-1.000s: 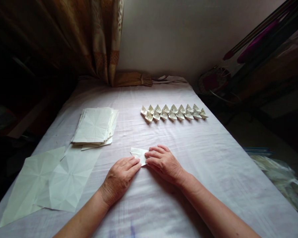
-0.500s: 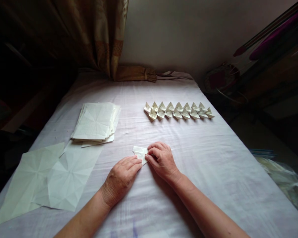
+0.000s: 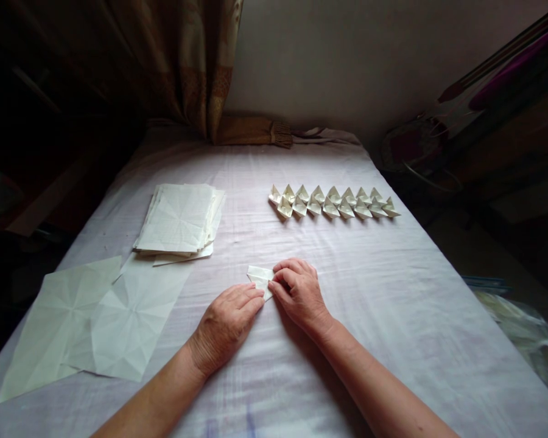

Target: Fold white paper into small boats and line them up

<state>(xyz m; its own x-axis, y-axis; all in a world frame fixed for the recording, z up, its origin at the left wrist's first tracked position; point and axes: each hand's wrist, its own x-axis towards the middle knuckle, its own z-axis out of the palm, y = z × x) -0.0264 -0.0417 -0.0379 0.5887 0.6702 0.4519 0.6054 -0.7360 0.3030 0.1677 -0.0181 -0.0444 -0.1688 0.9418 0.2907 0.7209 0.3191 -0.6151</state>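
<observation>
A small folded piece of white paper [image 3: 261,275] lies on the bed sheet between my two hands. My left hand [image 3: 228,316] rests palm down with its fingers together, their tips pressing the paper's lower left side. On the right, my right hand [image 3: 299,292] is closed on the paper's right edge, thumb and fingertips pinching it. The fingers cover part of the folds. Beyond my hands, two rows of small folded paper boats [image 3: 331,204] stand close together.
A stack of creased white sheets [image 3: 176,219] lies at the left. Nearer, loose creased sheets [image 3: 128,328] overlap. A curtain [image 3: 205,73] hangs onto the far end of the lilac sheet [image 3: 374,292]. Beyond the right edge is a plastic bag [image 3: 525,334].
The view has shifted slightly, so everything sits a little further right and higher. Both hands keep nearly the same hold on the folded paper.
</observation>
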